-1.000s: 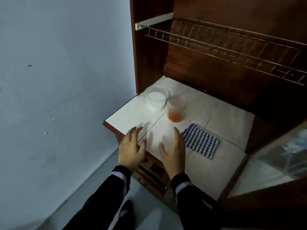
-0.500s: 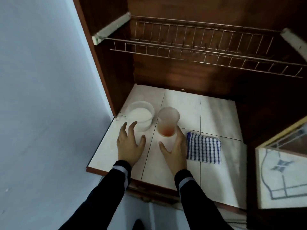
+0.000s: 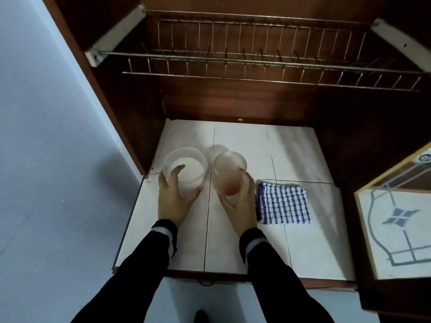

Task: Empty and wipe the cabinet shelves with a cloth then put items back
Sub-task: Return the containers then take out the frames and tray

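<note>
Two translucent plastic containers stand on the white tiled cabinet shelf. My left hand wraps around the near side of the wide white container, fingers and thumb on its wall. My right hand grips the taller cup with an orange-tinted bottom, which stands right of it. A folded blue-and-white checked cloth lies flat on the tiles just right of my right hand.
A wire dish rack spans the cabinet above the shelf. The brown side wall rises at left, with a pale room wall beyond it. An open door with a patterned pane juts out at right.
Both hands moved forward from the bare tiles and closed around the two containers. The camera view shifted to face the cabinet squarely.
</note>
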Available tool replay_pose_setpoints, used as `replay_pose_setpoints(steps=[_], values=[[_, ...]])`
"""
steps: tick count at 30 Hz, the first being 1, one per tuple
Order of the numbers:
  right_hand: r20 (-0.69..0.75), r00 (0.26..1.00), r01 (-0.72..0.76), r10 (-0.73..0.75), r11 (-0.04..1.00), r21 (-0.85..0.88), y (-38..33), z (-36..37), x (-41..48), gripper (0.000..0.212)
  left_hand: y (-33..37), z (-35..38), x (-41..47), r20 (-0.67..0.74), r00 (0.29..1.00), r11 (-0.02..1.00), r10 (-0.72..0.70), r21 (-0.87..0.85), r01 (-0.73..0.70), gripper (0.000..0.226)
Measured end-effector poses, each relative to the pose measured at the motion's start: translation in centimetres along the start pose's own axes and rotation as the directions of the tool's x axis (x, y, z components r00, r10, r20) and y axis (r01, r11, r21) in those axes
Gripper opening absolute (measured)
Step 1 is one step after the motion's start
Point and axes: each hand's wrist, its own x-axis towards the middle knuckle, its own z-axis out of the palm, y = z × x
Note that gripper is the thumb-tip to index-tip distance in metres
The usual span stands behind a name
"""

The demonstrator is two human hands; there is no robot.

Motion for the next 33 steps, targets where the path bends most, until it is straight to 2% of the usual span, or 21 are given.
replay_pose_setpoints(steps=[7, 16, 33], values=[[-0.005, 1.000, 0.029, -0.029, 0.996, 0.079, -0.1, 0.5, 0.8, 0.080, -0.4, 0.3, 0.4, -0.036, 0.999, 0.999, 0.014, -0.049, -0.016, 0.066], [-0.101, 0.990, 0.094, -0.097, 0.995, -0.026, -0.6, 0.2, 0.5, 0.068, -1.0, 0.2, -0.4, -0.066, 0.997, 0.996, 0.037, -0.074, -0.042, 0.063], [-0.130, 0.982, 0.152, -0.139, 0.983, 0.101, -1.4, -5.2, -5.2, 0.071, 0.7, -0.4, -8.8, -0.093, 0.994, 0.994, 0.052, -0.096, -0.061, 0.064]])
